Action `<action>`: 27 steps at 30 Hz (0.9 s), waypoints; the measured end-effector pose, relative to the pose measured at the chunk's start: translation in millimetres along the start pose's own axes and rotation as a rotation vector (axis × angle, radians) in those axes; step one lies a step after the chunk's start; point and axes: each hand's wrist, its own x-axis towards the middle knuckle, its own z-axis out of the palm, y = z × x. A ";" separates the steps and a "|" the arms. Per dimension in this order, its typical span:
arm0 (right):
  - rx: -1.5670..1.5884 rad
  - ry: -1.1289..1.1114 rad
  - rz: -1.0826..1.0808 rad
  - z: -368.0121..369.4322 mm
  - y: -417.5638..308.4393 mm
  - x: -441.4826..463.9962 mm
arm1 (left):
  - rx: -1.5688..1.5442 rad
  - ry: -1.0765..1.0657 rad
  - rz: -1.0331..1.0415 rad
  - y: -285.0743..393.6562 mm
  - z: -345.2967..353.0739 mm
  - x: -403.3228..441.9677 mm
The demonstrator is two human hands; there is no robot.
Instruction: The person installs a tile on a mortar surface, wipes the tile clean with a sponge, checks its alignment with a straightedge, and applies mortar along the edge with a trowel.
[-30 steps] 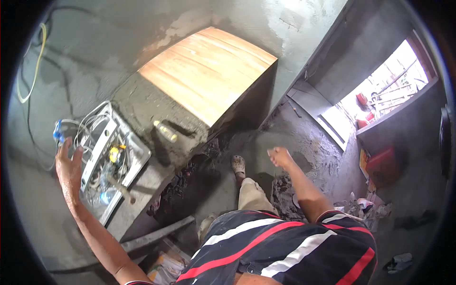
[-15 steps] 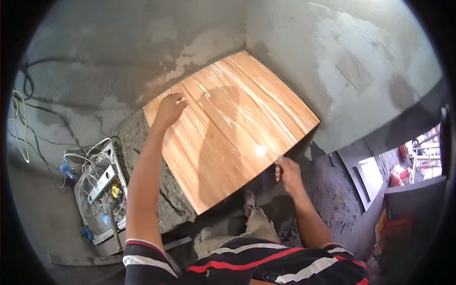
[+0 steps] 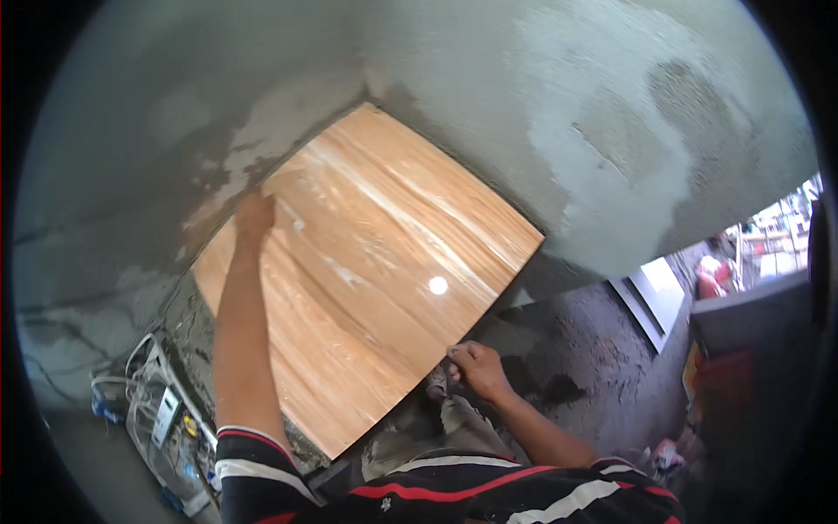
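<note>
A wood-patterned panel [image 3: 393, 227] lies in the corner between two grey plastered walls, its surface glossy with a bright reflection. Over its upper left part is my left hand [image 3: 255, 214], fingers pointing down and bunched near the surface; whether they press on it is hard to tell. My right hand [image 3: 476, 367] is at the panel's front edge, its fingers curled in and touching or almost touching the edge. What those fingers hold, if anything, is hidden.
A tray [image 3: 205, 506] of cables, a power strip [image 3: 165, 416] and small tools stands at the lower left. Rough mortar borders the panel's left side. Grey boards [image 3: 650, 301] lean at the right, near a bright opening. My shoe [image 3: 437, 382] shows below the panel.
The view has swung toward the panel. My left hand has gone from beside the tray to over the panel, now further along its left side. My right hand has come to the front edge.
</note>
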 end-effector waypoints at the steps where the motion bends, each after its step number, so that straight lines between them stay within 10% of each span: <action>1: 0.004 -0.038 0.031 0.7 0.0 0.8 | -0.011 -0.026 0.002 11.6 -16.2 -5.0; 27: 0.250 -0.221 0.091 -9.2 8.0 28.2 | -0.017 -0.069 -0.287 51.6 -47.1 4.9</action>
